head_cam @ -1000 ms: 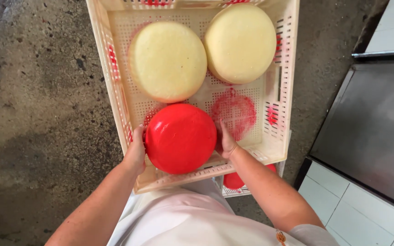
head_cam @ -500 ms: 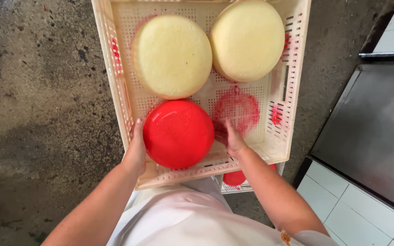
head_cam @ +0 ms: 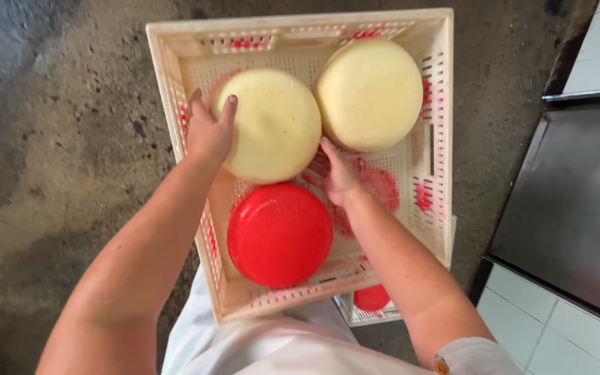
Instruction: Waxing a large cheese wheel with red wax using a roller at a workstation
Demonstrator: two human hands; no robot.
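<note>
Both hands grip the pale cheese wheel [head_cam: 272, 125] at upper centre: left hand [head_cam: 208, 132] fingers spread on its edge, right hand [head_cam: 338, 173] cupping underneath. Lifting it needs even support.

No labels, signs or screens show. The one container is a cream plastic crate [head_cam: 439, 139] (slotted walls, red smears inside), square, standing on the floor.
</note>
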